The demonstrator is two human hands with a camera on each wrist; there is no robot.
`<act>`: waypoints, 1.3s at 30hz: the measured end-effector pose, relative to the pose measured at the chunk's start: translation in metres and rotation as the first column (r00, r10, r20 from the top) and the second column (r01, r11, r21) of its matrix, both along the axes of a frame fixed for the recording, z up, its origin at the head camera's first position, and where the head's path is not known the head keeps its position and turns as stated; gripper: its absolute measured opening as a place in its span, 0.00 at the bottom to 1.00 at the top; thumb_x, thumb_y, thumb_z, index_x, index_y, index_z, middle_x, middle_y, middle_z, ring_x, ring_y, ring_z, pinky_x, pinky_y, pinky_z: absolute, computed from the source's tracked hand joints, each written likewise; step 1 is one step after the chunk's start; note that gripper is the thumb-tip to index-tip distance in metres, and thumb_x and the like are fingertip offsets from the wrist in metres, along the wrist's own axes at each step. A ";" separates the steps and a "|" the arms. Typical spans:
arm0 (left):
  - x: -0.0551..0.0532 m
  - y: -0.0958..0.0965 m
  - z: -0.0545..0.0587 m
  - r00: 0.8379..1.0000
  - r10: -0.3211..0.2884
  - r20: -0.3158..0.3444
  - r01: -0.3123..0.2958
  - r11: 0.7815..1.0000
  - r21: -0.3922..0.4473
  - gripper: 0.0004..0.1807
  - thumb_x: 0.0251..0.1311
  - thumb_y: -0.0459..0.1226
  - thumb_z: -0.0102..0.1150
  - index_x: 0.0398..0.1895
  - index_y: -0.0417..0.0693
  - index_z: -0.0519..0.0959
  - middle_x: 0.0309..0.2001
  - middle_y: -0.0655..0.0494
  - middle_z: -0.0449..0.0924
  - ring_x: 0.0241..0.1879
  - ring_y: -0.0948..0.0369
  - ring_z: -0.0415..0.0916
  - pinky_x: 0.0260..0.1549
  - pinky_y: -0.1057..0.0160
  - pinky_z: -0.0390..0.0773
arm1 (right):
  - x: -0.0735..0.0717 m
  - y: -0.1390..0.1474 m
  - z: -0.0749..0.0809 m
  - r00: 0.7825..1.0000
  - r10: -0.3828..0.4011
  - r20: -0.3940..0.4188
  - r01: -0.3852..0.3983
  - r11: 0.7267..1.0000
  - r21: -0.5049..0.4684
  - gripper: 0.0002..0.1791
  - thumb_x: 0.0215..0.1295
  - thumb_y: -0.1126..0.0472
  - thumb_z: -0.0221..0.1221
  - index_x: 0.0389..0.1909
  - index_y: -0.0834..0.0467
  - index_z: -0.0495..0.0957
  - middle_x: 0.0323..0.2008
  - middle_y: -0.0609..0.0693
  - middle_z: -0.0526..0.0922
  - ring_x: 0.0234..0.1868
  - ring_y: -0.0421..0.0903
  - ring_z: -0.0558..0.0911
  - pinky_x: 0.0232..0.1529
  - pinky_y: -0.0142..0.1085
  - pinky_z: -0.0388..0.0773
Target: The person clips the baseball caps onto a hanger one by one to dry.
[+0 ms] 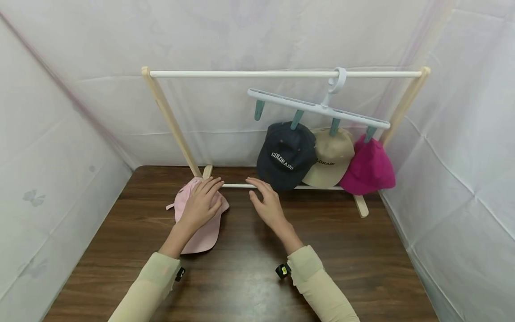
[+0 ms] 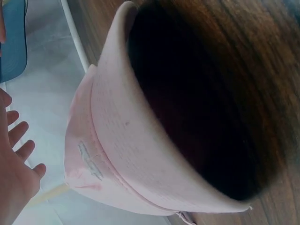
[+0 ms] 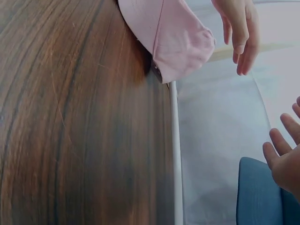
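A pink baseball cap (image 1: 203, 237) lies on the table at the left, its brim toward the person. Over its crown, overlapping it in the head view, is my left hand (image 1: 201, 208), fingers extended and holding nothing. In the left wrist view a gap separates this hand (image 2: 16, 164) from the cap (image 2: 136, 140). My right hand (image 1: 268, 206), also holding nothing, reaches with spread fingers just left of a navy cap (image 1: 285, 152) lettered "COLORADO". The navy cap, a beige cap (image 1: 331, 167) and a magenta cap (image 1: 368, 167) hang side by side from a light-blue clip hanger (image 1: 289, 100).
The hanger's hook (image 1: 339, 80) is on the white top bar (image 1: 241, 74) of a wooden-sided rack. One teal clip (image 1: 259, 110), at the hanger's left end, holds nothing. A lower bar (image 1: 237, 185) crosses behind the hands. White cloth (image 1: 462, 134) encloses the brown table (image 1: 249, 277).
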State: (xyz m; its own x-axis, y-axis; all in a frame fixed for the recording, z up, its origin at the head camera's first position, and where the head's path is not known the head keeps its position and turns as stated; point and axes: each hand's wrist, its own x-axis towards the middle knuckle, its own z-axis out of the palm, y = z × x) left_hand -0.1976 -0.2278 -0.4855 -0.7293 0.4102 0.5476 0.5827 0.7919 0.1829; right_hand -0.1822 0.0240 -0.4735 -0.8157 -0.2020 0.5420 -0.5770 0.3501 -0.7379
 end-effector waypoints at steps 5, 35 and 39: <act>0.006 0.003 -0.004 1.000 0.016 -0.008 -0.016 1.000 0.013 0.25 0.67 0.38 0.55 0.66 0.41 0.75 0.68 0.45 0.74 0.69 0.43 0.67 0.67 0.35 0.62 | 0.002 0.001 -0.003 1.000 0.015 0.024 -0.015 1.000 -0.009 0.20 0.74 0.65 0.57 0.65 0.53 0.78 0.65 0.50 0.78 0.69 0.49 0.73 0.69 0.49 0.69; 0.024 -0.023 0.002 0.989 0.145 -0.035 -0.146 0.989 0.000 0.25 0.65 0.40 0.56 0.64 0.40 0.76 0.65 0.42 0.75 0.68 0.42 0.67 0.67 0.35 0.61 | 0.001 -0.036 -0.004 0.973 0.065 0.220 -0.068 0.998 0.003 0.21 0.75 0.61 0.57 0.67 0.54 0.76 0.67 0.47 0.76 0.70 0.46 0.72 0.69 0.43 0.69; 0.024 -0.029 0.001 0.988 0.152 -0.032 -0.152 0.988 0.002 0.25 0.65 0.39 0.56 0.64 0.40 0.76 0.65 0.42 0.75 0.68 0.42 0.67 0.68 0.36 0.61 | 0.001 -0.042 -0.009 0.968 0.070 0.240 -0.071 0.997 -0.004 0.21 0.75 0.62 0.57 0.67 0.55 0.76 0.67 0.47 0.76 0.70 0.48 0.73 0.69 0.45 0.70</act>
State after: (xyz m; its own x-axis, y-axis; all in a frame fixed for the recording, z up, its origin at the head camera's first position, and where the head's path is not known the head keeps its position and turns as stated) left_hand -0.1734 -0.2572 -0.4848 -0.7654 0.2961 0.5714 0.4613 0.8715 0.1663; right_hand -0.1812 -0.0175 -0.4825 -0.9053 -0.2660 0.3312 -0.4068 0.3186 -0.8561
